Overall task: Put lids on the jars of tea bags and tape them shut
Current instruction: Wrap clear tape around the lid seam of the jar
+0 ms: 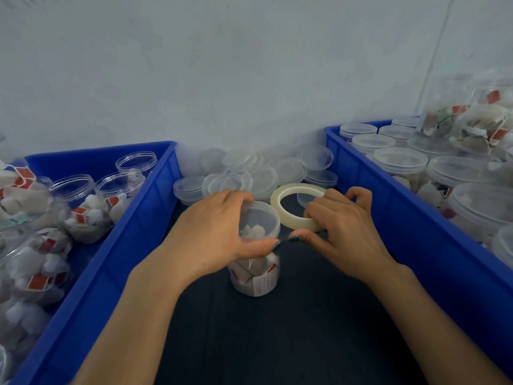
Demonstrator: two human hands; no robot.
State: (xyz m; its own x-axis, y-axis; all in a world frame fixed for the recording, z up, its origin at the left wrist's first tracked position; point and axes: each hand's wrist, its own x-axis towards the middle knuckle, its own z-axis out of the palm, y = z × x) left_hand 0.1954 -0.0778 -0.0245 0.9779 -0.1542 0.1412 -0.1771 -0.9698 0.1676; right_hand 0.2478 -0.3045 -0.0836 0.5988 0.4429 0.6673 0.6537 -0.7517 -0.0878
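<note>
A clear plastic jar of tea bags stands on the dark table in front of me, with a clear lid on top. My left hand grips the jar at its lid, fingers curled over the far rim and thumb on the near side. My right hand holds a roll of clear tape just right of the lid, its thumb reaching toward my left thumb at the lid's edge. Whether a strip of tape runs between them is too faint to tell.
A blue bin on the left holds several open jars of tea bags. A blue bin on the right holds several lidded jars. Loose clear lids lie piled against the white wall behind.
</note>
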